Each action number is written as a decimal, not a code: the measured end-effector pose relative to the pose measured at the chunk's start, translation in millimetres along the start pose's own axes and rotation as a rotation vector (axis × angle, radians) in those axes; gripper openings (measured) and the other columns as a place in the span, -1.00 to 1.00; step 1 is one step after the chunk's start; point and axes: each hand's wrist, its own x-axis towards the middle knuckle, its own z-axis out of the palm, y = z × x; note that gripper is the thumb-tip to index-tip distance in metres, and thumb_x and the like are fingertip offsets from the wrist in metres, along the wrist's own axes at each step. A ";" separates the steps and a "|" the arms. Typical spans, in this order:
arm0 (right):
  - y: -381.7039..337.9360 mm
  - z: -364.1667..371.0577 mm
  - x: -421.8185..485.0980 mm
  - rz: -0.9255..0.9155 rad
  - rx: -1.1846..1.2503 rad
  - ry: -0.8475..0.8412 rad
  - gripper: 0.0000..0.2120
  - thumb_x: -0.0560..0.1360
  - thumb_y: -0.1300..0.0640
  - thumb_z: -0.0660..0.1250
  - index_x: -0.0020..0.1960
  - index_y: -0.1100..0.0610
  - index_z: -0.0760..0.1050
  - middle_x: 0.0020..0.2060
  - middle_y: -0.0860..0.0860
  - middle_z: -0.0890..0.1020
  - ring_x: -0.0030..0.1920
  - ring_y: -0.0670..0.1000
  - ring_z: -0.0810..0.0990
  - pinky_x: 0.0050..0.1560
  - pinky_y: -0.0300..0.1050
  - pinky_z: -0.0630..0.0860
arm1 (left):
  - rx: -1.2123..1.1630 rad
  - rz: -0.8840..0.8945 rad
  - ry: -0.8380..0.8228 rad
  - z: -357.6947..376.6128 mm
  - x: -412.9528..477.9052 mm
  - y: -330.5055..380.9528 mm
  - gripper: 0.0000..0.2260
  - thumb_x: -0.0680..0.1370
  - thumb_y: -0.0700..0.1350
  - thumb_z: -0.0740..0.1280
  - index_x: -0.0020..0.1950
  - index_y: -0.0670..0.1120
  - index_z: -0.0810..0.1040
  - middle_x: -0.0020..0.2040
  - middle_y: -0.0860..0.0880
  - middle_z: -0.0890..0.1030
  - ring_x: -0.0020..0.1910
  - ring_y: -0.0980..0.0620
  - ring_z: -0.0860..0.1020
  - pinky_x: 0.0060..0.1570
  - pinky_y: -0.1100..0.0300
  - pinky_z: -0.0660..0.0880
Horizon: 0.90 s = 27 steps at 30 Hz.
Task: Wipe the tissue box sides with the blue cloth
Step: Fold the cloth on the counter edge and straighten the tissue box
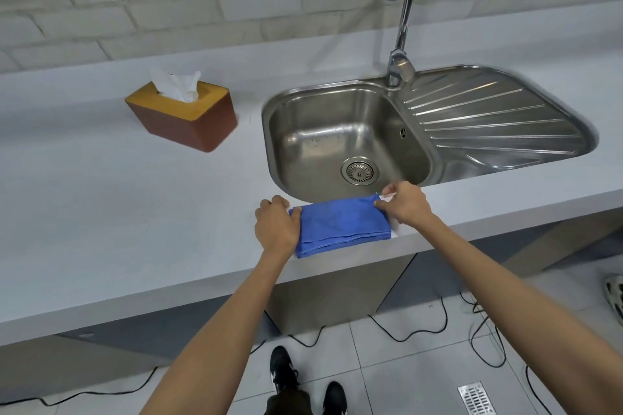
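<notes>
The blue cloth lies folded at the counter edge, just in front of the sink. The left hand grips its left end; the right hand pinches its far right corner. The tissue box (one tissue protruding) stands well apart, beyond and left of both hands, untouched.
</notes>
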 end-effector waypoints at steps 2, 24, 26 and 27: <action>-1.7 -2.6 4.0 0.007 0.014 -0.006 -0.74 0.39 0.12 0.45 0.04 0.14 0.51 -0.13 0.03 0.54 -0.16 0.08 0.51 -0.06 -0.07 0.49 | -0.015 0.002 -0.009 0.0 1.7 -1.5 -0.72 0.56 -0.03 0.27 0.19 -0.16 0.50 0.18 -0.17 0.52 0.18 -0.15 0.48 0.04 0.00 0.48; -260.5 80.1 73.9 -0.301 0.430 -0.206 -0.56 0.43 0.10 0.44 0.25 0.22 0.45 -0.13 0.05 0.56 -0.07 0.05 0.56 0.05 -0.10 0.51 | -0.620 -0.168 0.180 -136.5 171.9 -48.4 -0.69 0.62 -0.08 0.12 0.19 -0.26 0.46 0.03 -0.22 0.62 -0.07 -0.18 0.60 0.12 -0.10 0.55; -278.3 95.3 75.0 -0.303 0.409 -0.239 -0.42 0.41 0.06 0.47 0.34 0.19 0.36 -0.01 0.09 0.55 0.01 0.06 0.55 0.05 -0.15 0.46 | -0.591 -0.189 0.188 -149.2 196.1 -63.2 -0.70 0.61 -0.09 0.11 0.20 -0.25 0.46 0.12 -0.27 0.60 0.09 -0.25 0.58 0.18 -0.15 0.50; -285.3 103.4 75.1 -0.309 0.392 -0.251 -0.34 0.39 0.05 0.48 0.38 0.18 0.29 0.06 0.10 0.54 0.08 0.07 0.54 0.09 -0.14 0.46 | -0.592 -0.202 0.198 -154.6 208.0 -70.4 -0.69 0.60 -0.08 0.11 0.21 -0.24 0.44 0.16 -0.26 0.58 0.13 -0.25 0.56 0.20 -0.15 0.49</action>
